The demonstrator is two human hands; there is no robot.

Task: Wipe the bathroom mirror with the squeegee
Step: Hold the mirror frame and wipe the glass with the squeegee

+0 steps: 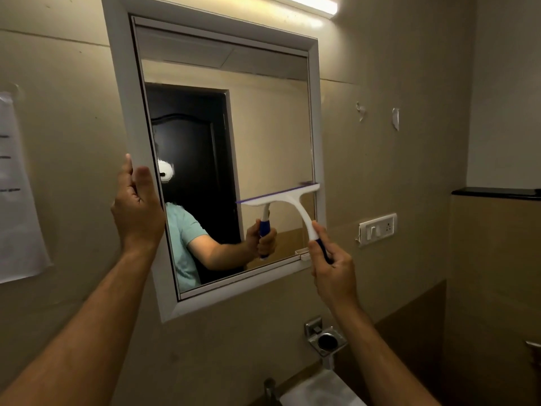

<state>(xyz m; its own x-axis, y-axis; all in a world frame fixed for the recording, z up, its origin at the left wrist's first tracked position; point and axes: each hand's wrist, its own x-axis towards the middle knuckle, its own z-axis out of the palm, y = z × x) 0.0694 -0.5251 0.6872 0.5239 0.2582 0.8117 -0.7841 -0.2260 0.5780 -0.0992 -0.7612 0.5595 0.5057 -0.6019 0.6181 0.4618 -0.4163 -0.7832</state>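
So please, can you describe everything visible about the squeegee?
The squeegee looks like white plastic, with a thin purple rubber blade along its top edge and a curved neck running to a blue handle. The right hand grips the handle. The blade lies against the mirror glass at the lower right, slightly tilted, reaching the frame.

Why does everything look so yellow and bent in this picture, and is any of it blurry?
Head view: the tube light above the mirror casts warm light and blows out white; the wide-angle lens bows the mirror frame and walls; the paper sheet at the left edge is soft, its print unreadable; the squeegee stays fairly sharp.
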